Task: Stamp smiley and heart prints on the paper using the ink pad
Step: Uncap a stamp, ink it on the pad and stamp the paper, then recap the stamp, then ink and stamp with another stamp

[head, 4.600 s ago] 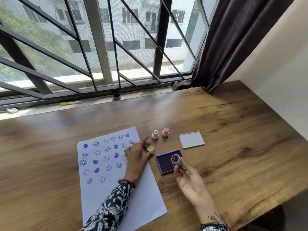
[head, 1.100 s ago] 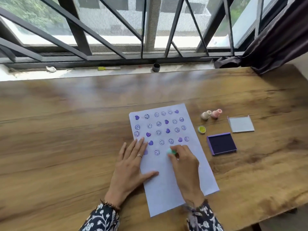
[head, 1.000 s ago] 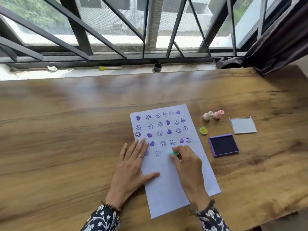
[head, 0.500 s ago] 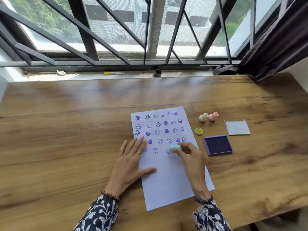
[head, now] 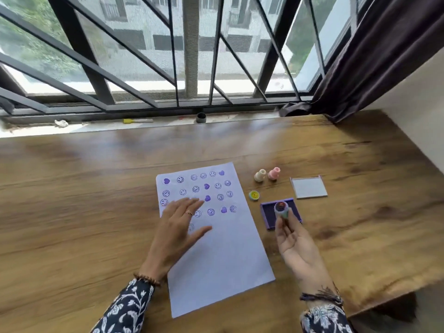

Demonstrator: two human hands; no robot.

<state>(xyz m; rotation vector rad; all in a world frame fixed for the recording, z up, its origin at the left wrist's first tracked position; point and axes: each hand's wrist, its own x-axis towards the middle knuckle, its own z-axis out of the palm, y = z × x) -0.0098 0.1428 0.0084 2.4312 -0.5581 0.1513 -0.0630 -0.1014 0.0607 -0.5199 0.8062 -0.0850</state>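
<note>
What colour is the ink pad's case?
Purple, around a dark pad; the ink pad shows in the head view.

1. Home room, prob. an apartment: wooden table (head: 96, 212) pushed right up to a window.
2. Window has dark metal grille (head: 168, 56); residential block w/ balconies opp. (head: 149, 32).
3. Dark curtain (head: 374, 49) bunched at right, plain wall beside it.
4. Sill (head: 96, 124) dusty, w/ odd bits: yellow-capped marker (head: 137, 121), small grey cap (head: 201, 117).
</note>
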